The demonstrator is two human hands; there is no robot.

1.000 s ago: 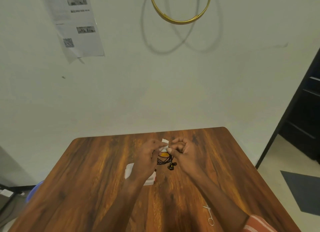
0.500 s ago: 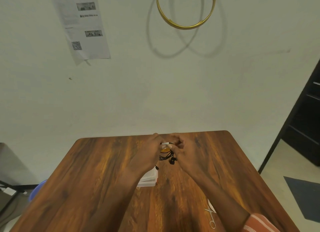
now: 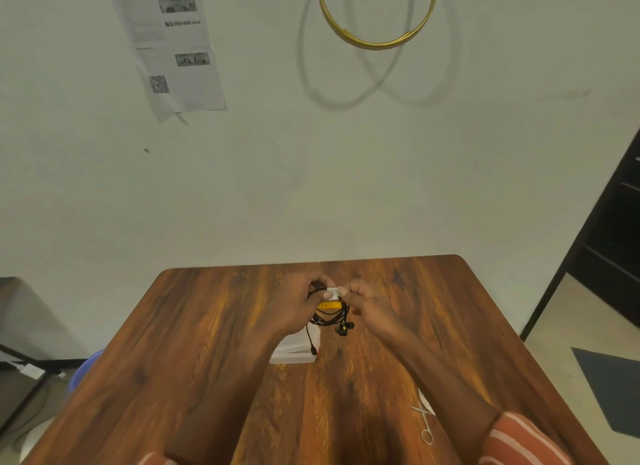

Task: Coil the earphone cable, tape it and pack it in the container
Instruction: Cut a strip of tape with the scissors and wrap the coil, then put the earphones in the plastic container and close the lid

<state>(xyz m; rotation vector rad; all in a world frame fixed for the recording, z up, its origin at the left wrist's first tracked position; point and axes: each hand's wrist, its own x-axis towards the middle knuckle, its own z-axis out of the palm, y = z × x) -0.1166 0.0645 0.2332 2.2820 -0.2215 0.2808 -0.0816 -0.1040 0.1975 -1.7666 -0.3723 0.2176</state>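
Note:
A coiled black earphone cable (image 3: 329,316) hangs between my hands above the wooden table (image 3: 207,326), its earbuds (image 3: 344,327) dangling at the lower right and the plug end trailing down. A small white piece of tape (image 3: 333,293) sits at the top of the coil. My left hand (image 3: 294,308) grips the coil, thumb on the tape. My right hand (image 3: 370,307) pinches the tape's other side. A clear plastic container (image 3: 294,352) lies on the table just below my left hand, partly hidden by it. Something yellow (image 3: 329,305) shows behind the coil.
Small scissors (image 3: 425,421) lie on the table near my right forearm. A gold hoop (image 3: 377,17) and a printed sheet (image 3: 173,45) hang on the wall. A dark shelf unit (image 3: 613,249) stands at the right; a blue object (image 3: 86,367) sits off the table's left edge.
The view has tilted down a little. The white tape, standing up free above the coil a second ago, is now pressed down onto the top of the coil between both thumbs.

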